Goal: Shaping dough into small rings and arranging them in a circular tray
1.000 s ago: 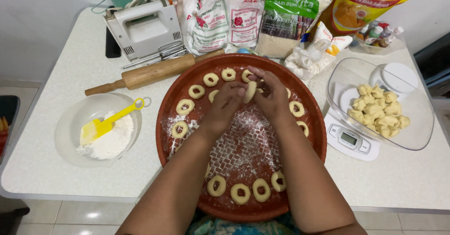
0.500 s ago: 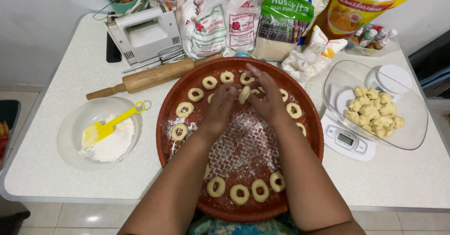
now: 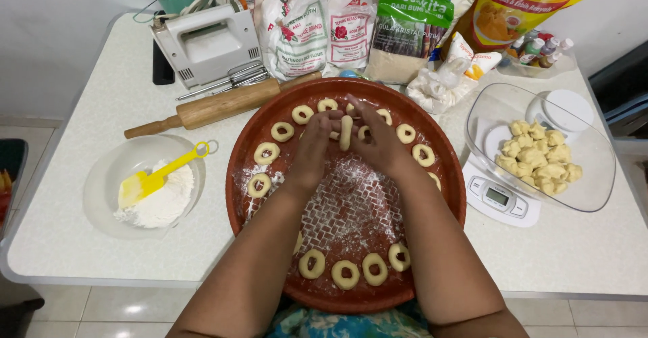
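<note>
Four dough rings [image 3: 345,274] are laid in a row on the round brown tray [image 3: 449,206], nearest the body and well behind both hands. One pale, smooth dough roll [image 3: 345,133] is pinched between the fingertips of the left hand [image 3: 312,150] and the right hand [image 3: 378,144], its long axis pointing away from the body. About eight more rings are arced around and beyond the hands, and one rolling pin [image 3: 223,106] lies farther left.
</note>
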